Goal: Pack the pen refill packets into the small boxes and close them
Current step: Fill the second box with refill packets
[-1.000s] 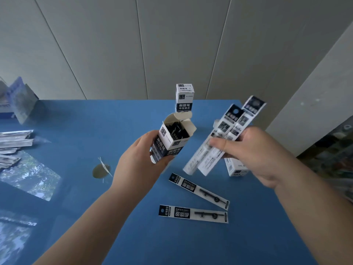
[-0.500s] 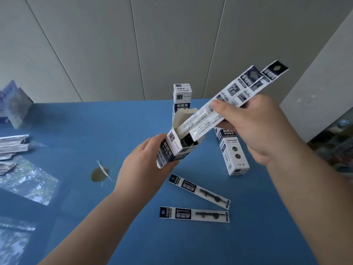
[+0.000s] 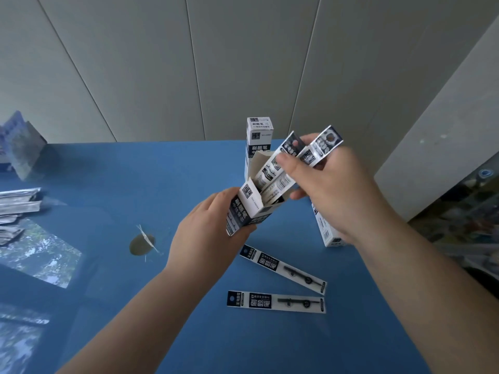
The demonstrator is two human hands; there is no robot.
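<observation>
Head view counts three boxes — one open in the gripping left hand (image 3: 208,233), one upright (image 3: 259,136) behind, one (image 3: 328,233) beside the right wrist — and four packets, two (image 3: 280,268) flat on the worktop (image 3: 135,184), two (image 3: 297,157) pinched by the right hand (image 3: 332,190), now sunk deeper into the open box (image 3: 249,209) than before.

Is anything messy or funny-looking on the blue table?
A little. Two refill packets lie loose and crooked on the blue table, not packed yet. Beside them sits a brownish spot with a thin white sliver across it; I cannot tell what it is.
</observation>
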